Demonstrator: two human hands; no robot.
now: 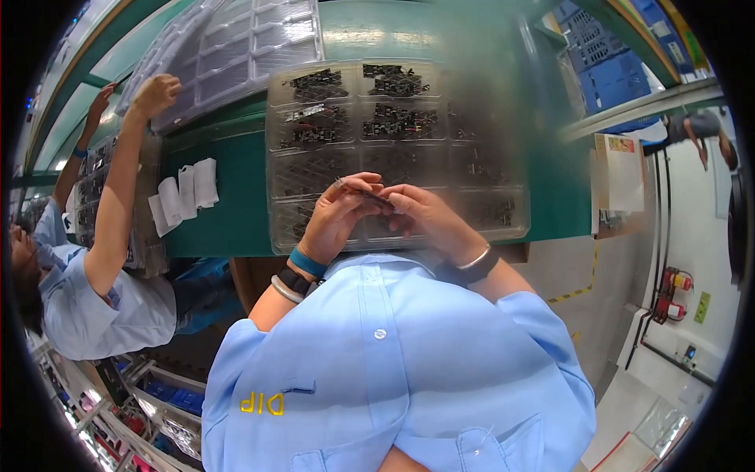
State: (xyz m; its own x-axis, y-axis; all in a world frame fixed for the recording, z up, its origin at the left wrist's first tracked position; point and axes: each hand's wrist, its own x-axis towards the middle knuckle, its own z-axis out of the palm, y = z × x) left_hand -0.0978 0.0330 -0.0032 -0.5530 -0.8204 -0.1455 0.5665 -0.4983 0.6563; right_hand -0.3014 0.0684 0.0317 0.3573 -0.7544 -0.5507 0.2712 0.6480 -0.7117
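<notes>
Both hands meet over the near edge of a clear plastic compartment tray (275,177). My left hand (340,216) is closed, its fingers pinching one end of a small, thin dark piece (379,199), perhaps a circuit board. My right hand (431,219) has thumb and fingers closed on the piece's other end. Most of it is hidden by the fingers. Below and beyond them, small black circuit boards (399,119) lie in the tray's compartments, some with red bits. The tray's right side looks hazy and blurred.
Rolled white cloths or papers (187,193) lie left on the green table (228,149). Stacked empty clear trays (244,55) stand behind. At the left a co-worker (110,283) raises both arms by the trays. A carton (619,177) and blue crates (609,71) are at the right.
</notes>
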